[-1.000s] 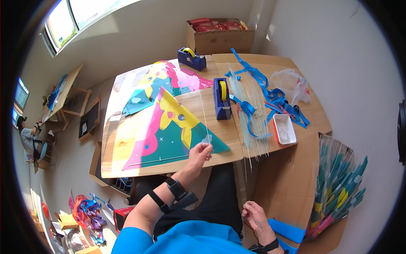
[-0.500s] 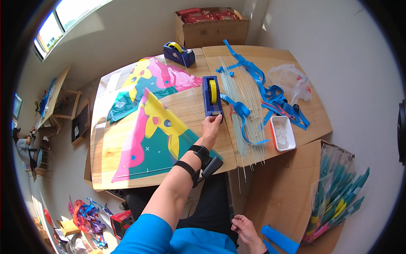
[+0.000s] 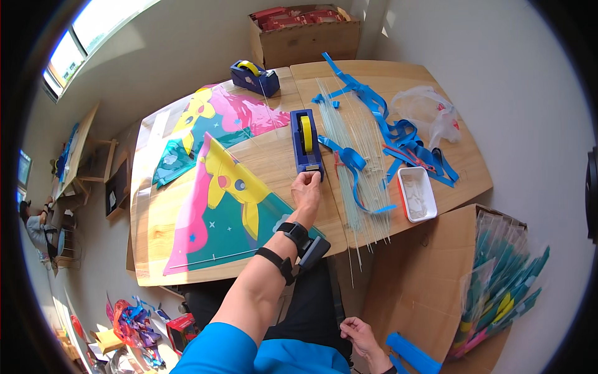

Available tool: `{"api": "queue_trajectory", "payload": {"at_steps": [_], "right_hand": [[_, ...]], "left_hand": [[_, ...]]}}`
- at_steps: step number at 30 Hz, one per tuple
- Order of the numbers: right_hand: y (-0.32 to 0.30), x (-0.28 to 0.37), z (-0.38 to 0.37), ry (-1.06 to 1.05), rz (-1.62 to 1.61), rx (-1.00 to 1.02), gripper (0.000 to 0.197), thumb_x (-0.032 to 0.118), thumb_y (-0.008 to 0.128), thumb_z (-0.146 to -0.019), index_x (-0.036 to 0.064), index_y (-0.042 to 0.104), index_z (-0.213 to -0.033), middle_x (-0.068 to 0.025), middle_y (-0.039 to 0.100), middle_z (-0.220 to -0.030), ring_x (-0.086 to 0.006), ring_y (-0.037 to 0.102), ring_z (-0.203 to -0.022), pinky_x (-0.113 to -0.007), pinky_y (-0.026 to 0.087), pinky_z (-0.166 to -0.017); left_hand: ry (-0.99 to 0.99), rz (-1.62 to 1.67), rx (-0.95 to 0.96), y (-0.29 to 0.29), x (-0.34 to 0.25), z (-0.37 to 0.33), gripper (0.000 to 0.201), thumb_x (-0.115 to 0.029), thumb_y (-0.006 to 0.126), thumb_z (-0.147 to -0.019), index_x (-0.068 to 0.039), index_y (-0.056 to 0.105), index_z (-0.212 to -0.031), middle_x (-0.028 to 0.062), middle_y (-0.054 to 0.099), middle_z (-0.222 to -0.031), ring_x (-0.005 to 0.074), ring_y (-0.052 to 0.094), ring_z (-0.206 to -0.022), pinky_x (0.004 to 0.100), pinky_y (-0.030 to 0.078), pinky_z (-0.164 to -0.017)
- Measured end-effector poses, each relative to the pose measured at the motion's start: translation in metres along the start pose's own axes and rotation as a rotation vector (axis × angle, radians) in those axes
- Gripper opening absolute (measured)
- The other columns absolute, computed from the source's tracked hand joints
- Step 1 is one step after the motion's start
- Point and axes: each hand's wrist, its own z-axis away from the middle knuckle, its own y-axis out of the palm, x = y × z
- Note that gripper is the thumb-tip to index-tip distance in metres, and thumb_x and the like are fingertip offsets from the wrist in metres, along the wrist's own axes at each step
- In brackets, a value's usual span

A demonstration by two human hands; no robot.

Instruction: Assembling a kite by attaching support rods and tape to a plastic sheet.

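- The wooden table [image 3: 274,165] is the biggest thing before me; its near left part carries the printed triangular sheet [image 3: 233,230], pink, yellow and teal, lying flat.
- That sheet lies left of the left hand [image 3: 306,190] and a little nearer the person; its near edge runs left to right. The left forearm crosses its near right corner, so that corner is partly hidden.
- Right of the hand lies a spread of thin pale rods [image 3: 336,118], pointing near to far.
- The blue tape dispenser [image 3: 296,134] stands between sheet and rods, its long axis near to far, its cutter end toward the person. The left hand is at that end — far closer to it than the right hand [image 3: 362,340].
- The left fingers are bunched together; whether they grip tape I cannot tell (the hand itself blocks my view).
- The right hand hangs low beside the lap, slack and half curled, holding nothing I can make out — its wrist is cut off at the near edge.
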Motion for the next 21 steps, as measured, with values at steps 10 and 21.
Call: {"api": "queue_trajectory", "payload": {"at_steps": [10,21], "right_hand": [[-0.012,0.057,-0.003,-0.184,0.294,0.142,0.013,0.008,0.062,-0.089,0.0023,0.055,-0.099,-0.0046,0.060,-0.089,-0.0120,0.059,-0.081,-0.025,0.049,-0.076],[0.052,0.056,-0.035,-0.068,0.507,0.177,0.011,0.005,0.067,-0.084,0.0027,0.060,-0.094,-0.0014,0.060,-0.078,-0.0093,0.058,-0.070,-0.021,0.047,-0.065]], "left_hand": [[0.208,0.484,-0.107,-0.194,-0.043,0.051,0.010,-0.019,0.069,-0.088,-0.014,0.065,-0.096,-0.0086,0.061,-0.087,0.0020,0.052,-0.081,0.0185,0.036,-0.071],[0.232,0.683,-0.388,-0.393,0.014,0.171,0.014,-0.009,0.070,-0.086,-0.004,0.064,-0.098,-0.0005,0.063,-0.096,0.0070,0.057,-0.088,0.0200,0.044,-0.084]]}}
